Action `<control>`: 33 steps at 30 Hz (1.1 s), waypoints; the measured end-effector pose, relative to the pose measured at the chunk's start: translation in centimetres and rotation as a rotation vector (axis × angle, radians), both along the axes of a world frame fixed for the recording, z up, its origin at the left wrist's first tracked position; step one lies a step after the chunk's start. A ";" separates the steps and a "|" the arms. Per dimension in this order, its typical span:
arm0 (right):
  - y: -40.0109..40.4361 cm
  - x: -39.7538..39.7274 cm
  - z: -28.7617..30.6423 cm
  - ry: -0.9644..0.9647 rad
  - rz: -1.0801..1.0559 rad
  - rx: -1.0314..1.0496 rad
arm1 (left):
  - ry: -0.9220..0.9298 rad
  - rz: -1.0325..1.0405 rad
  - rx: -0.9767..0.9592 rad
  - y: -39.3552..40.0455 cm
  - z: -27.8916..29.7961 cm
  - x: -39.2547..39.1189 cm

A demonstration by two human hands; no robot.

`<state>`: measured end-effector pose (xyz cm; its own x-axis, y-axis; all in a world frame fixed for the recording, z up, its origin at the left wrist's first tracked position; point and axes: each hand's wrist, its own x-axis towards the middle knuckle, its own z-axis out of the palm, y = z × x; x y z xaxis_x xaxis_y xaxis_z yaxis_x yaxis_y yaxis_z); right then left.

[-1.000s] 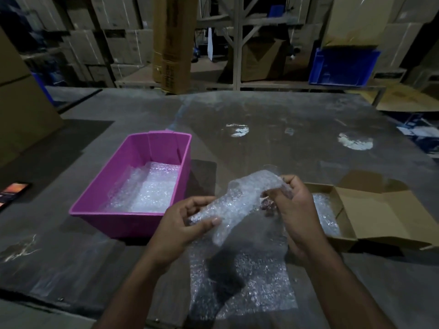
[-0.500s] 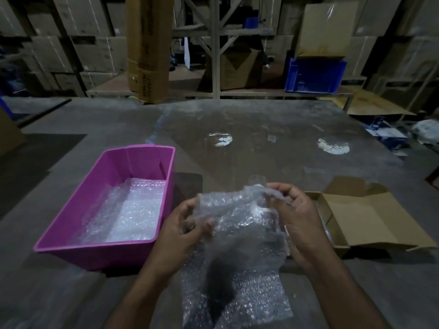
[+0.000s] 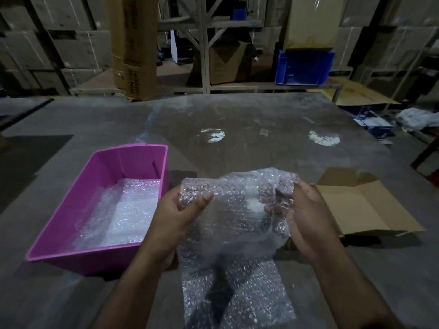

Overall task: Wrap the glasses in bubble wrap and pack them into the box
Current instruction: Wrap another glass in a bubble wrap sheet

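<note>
A sheet of bubble wrap (image 3: 235, 210) is held up above a grey table (image 3: 261, 129) by two bare hands, just right of a pink plastic bin (image 3: 95, 186) that serves as the landmark here. The sheet's upper left corner is pinched by the left hand (image 3: 175, 212), thumb on the near face and fingers curled behind it. Its upper right edge is gripped by the right hand (image 3: 306, 210), whose fingers are curled behind the film and are seen through it. The lower part of the wrap trails down onto the table, nearer the camera than the bin. Whether a glass is enclosed in the sheet cannot be told; only a pale patch shows through it. More bubble wrap is seen lying inside the bin. An open cardboard box (image 3: 356, 205) is set on the table well to the right of the bin, beyond the right hand.
</note>
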<state>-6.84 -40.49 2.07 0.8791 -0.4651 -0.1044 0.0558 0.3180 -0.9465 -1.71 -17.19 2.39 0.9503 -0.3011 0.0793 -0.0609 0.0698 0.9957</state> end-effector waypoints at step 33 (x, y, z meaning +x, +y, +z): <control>-0.8 -2.0 0.3 -0.116 -0.004 -0.101 | -0.228 0.161 0.190 2.9 0.4 -0.5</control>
<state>-8.81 -41.27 2.42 0.8808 -0.4713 0.0450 0.1676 0.2215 -0.9606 -2.23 -14.29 2.75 0.9511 -0.1781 0.2523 -0.2789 -0.1445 0.9494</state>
